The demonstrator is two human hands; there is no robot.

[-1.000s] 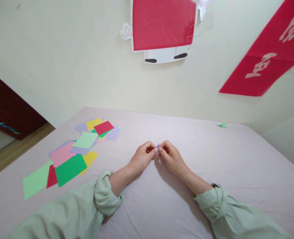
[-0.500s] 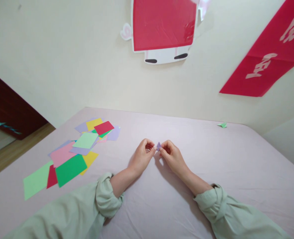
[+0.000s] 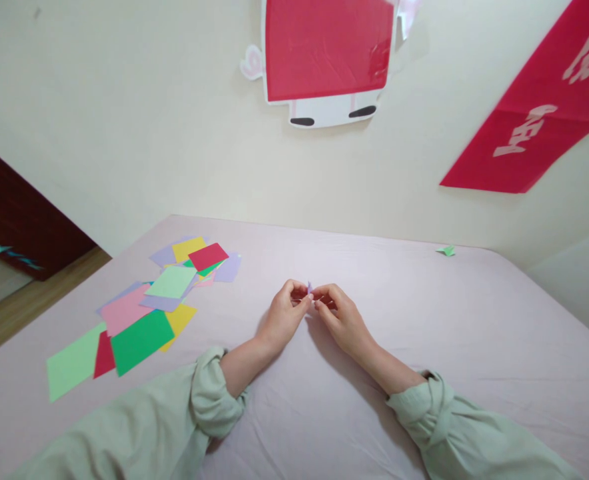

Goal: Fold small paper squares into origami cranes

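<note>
**Small purple paper pinched between both hands**

A tiny folded piece of purple paper [image 3: 309, 288] is gripped by the fingertips of the left hand [image 3: 283, 315] and the right hand [image 3: 342, 318], just above the pale pink sheet-covered surface [image 3: 424, 320]. Scattered coloured paper squares [image 3: 144, 307] lie well apart to the left.

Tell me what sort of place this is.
Likely a bedroom at home: pink-sheeted bed, red wall decorations, coloured paper squares, left hand and right hand pinching a purple paper fold.
</note>
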